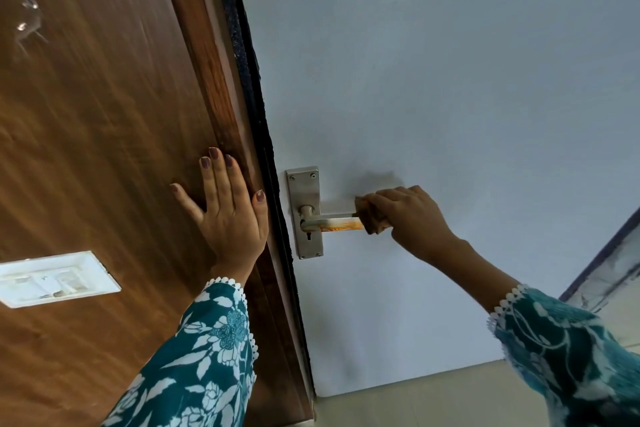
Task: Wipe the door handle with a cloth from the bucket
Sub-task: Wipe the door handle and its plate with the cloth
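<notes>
On the pale door, the handle (332, 221) juts from its plate (306, 211), orange stains along its bar. Her right hand (412, 218) is closed around a brown cloth (372, 218) at the lever's free end. Best to press firmly and rub along the stains. Her left hand (227, 215) lies flat and open against the wooden frame (104, 114).

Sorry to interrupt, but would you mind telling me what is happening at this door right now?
A person is wiping a door handle. The right hand holds a brownish cloth wrapped around the outer end of the metal lever handle, which shows orange, rust-like staining along its bare part. The left hand rests flat, fingers spread, on the wooden panel beside the pale door. A white switch plate sits on that panel. No bucket is in view.
</notes>
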Demonstrator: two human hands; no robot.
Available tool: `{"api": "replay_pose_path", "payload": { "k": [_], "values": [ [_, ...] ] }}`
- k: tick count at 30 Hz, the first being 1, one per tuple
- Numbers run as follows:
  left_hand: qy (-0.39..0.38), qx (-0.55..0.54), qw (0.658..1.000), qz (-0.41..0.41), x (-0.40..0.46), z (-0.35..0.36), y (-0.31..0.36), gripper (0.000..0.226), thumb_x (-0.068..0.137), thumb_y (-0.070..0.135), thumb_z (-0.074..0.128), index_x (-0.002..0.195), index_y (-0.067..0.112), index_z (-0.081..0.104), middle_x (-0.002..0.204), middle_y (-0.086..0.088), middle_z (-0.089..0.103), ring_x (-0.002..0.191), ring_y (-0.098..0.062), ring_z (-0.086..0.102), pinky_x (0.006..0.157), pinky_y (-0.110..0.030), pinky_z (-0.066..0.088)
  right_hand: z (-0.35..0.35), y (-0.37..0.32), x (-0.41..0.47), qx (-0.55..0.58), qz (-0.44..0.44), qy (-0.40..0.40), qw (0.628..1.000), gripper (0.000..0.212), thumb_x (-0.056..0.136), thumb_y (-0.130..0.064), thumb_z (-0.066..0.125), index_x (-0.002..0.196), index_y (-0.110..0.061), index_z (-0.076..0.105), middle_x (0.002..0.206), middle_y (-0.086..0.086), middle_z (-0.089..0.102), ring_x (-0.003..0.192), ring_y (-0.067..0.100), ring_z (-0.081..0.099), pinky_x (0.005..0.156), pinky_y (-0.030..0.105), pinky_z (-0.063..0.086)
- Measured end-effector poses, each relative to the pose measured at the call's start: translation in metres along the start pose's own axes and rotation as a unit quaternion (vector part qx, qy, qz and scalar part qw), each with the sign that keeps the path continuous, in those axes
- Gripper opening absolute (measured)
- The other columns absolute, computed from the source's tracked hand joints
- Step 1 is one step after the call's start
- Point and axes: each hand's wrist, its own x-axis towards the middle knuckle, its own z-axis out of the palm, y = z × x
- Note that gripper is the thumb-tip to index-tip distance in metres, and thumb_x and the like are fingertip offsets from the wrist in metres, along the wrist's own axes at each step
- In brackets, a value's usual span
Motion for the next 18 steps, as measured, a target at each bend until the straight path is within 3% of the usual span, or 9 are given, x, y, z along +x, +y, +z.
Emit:
{"api": "replay_pose_path", "payload": {
  "k": [6, 9, 11, 13, 15, 18],
  "values": [
    [0.002, 0.001, 1.0, 0.021, -0.001, -0.001, -0.003, 0.057, 0.1, 0.031, 0.027, 0.15, 0.007, 0.01, 0.151, -0.01, 0.023, 0.147, -0.019, 0.003, 0.113, -0.056, -0.005, 0.016, -0.042, 0.018, 0.03, -0.05, 0.019, 0.998, 0.05, 0.059, 0.01, 0.059, 0.105, -0.01, 0.066, 0.095, 0.007, 0.073, 0.084, 0.032, 0.066, 0.072, 0.037, 0.046],
    [0.003, -0.002, 1.0, 0.03, -0.002, -0.001, -0.004, 0.057, 0.101, 0.032, 0.026, 0.15, 0.008, 0.01, 0.157, -0.009, 0.012, 0.147, -0.019, 0.004, 0.113, -0.056, -0.006, 0.016, -0.022, 0.007, 0.076, -0.018, 0.03, 0.996, 0.058, 0.058, 0.012, 0.061, 0.11, -0.012, 0.065, 0.1, 0.006, 0.073, 0.085, 0.03, 0.066, 0.072, 0.03, 0.042],
    [0.006, -0.001, 0.999, 0.032, -0.002, 0.0, -0.004, 0.057, 0.101, 0.032, 0.025, 0.151, 0.009, 0.008, 0.16, -0.002, -0.001, 0.147, -0.019, 0.004, 0.113, -0.056, -0.007, 0.016, -0.005, -0.006, 0.172, 0.059, 0.016, 0.983, 0.055, 0.063, 0.009, 0.064, 0.113, -0.014, 0.065, 0.1, 0.003, 0.072, 0.087, 0.026, 0.066, 0.074, 0.027, 0.047],
    [0.01, 0.001, 1.0, 0.03, -0.001, 0.0, -0.004, 0.057, 0.101, 0.032, 0.025, 0.15, 0.008, 0.01, 0.16, -0.005, 0.003, 0.147, -0.019, 0.004, 0.113, -0.056, -0.006, 0.016, 0.004, -0.016, 0.334, 0.183, -0.006, 0.925, 0.049, 0.069, 0.003, 0.065, 0.114, -0.017, 0.065, 0.091, 0.0, 0.071, 0.085, 0.02, 0.065, 0.075, 0.03, 0.055],
    [0.011, -0.002, 1.0, 0.022, -0.001, 0.001, -0.003, 0.056, 0.101, 0.031, 0.026, 0.15, 0.006, 0.014, 0.154, -0.009, 0.018, 0.147, -0.019, 0.005, 0.113, -0.056, -0.005, 0.021, 0.006, -0.024, 0.457, 0.256, 0.002, 0.852, 0.045, 0.07, -0.002, 0.06, 0.111, -0.02, 0.066, 0.081, 0.001, 0.068, 0.077, 0.017, 0.063, 0.07, 0.028, 0.055],
    [0.007, -0.005, 1.0, 0.016, -0.002, 0.002, -0.003, 0.056, 0.1, 0.03, 0.027, 0.148, 0.004, 0.019, 0.15, -0.012, 0.028, 0.147, -0.02, 0.006, 0.113, -0.056, -0.006, 0.038, -0.003, -0.039, 0.636, 0.312, 0.048, 0.704, 0.027, 0.081, 0.004, 0.049, 0.091, -0.015, 0.065, 0.061, 0.005, 0.058, 0.05, 0.02, 0.052, 0.049, 0.03, 0.045]
  ]
}}
